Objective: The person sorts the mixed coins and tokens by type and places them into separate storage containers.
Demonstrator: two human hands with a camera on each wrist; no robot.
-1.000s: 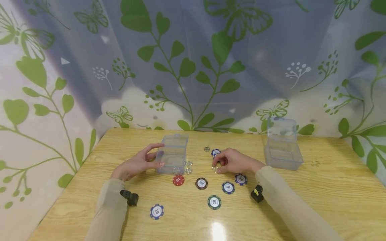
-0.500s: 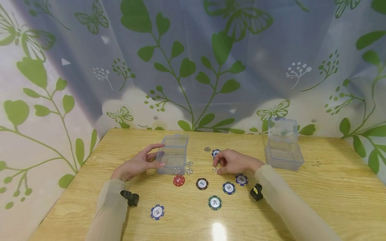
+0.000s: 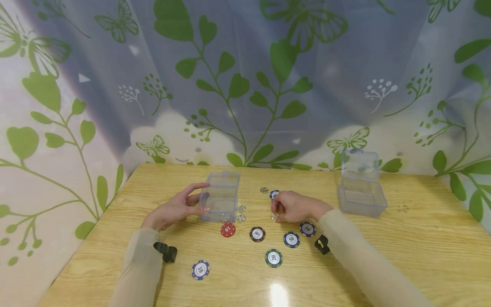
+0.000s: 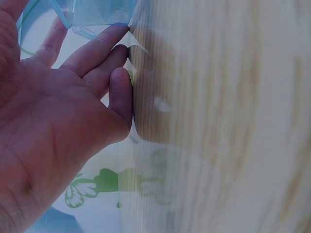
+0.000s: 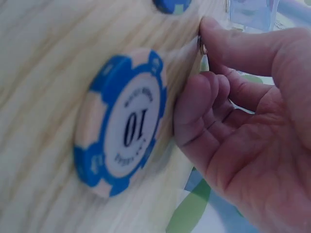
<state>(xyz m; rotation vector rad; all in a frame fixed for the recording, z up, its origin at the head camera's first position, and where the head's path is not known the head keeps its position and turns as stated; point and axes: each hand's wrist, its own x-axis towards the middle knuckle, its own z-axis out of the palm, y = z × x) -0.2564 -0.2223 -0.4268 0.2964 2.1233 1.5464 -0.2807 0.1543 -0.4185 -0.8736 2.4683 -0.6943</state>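
On the left of the table stands a clear plastic box [image 3: 218, 200] with its lid raised. My left hand [image 3: 178, 207] holds its left side, thumb and forefinger at its wall; in the left wrist view the other fingers [image 4: 104, 51] stretch beside it. My right hand [image 3: 295, 207] pinches a small metallic-looking coin [image 3: 274, 216] at the tabletop, mostly hidden by the fingers in the right wrist view. Two similar coins [image 3: 241, 218] lie by the box's right side, and another coin [image 3: 225, 217] shows through its front. One more coin [image 3: 264, 190] lies farther back.
Poker chips are spread around: red [image 3: 228, 230], black-brown [image 3: 257, 234], green [image 3: 273, 258], dark blue [image 3: 291, 239] and several blue-and-white ones, including a 10 chip [image 5: 131, 124] beside my right hand. A second open clear box [image 3: 362, 198] stands at the right, before a patterned curtain [image 3: 245, 85].
My right wrist and forearm have shifted slightly left, while the fingertips stay at the coin. My left hand and the box have not visibly moved.
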